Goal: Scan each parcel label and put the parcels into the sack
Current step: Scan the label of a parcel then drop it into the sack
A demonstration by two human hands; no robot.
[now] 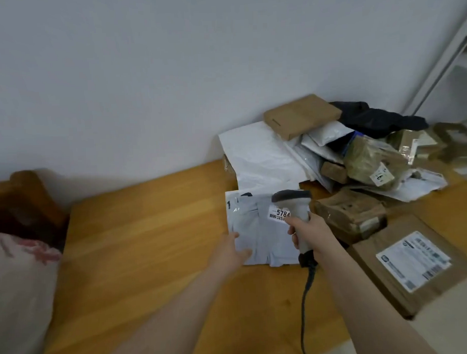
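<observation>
A flat white poly-bag parcel [258, 229] lies on the wooden surface [149, 232], with a small white label [279, 215] reading 5784 on top. My left hand [232, 252] holds its lower left edge, thumb on top. My right hand [310, 233] grips the handle of a grey barcode scanner [294, 204], whose head points down over the label. The scanner's dark cable [304, 306] hangs toward me. No sack is clearly in view.
A heap of parcels sits at the back right: a brown box [301, 116], white bags [258, 154], a black bag [376, 119], tape-wrapped packets [369, 161]. A brown cardboard parcel [415, 260] with a printed label lies near right. A pale patterned cushion [19, 290] is at left.
</observation>
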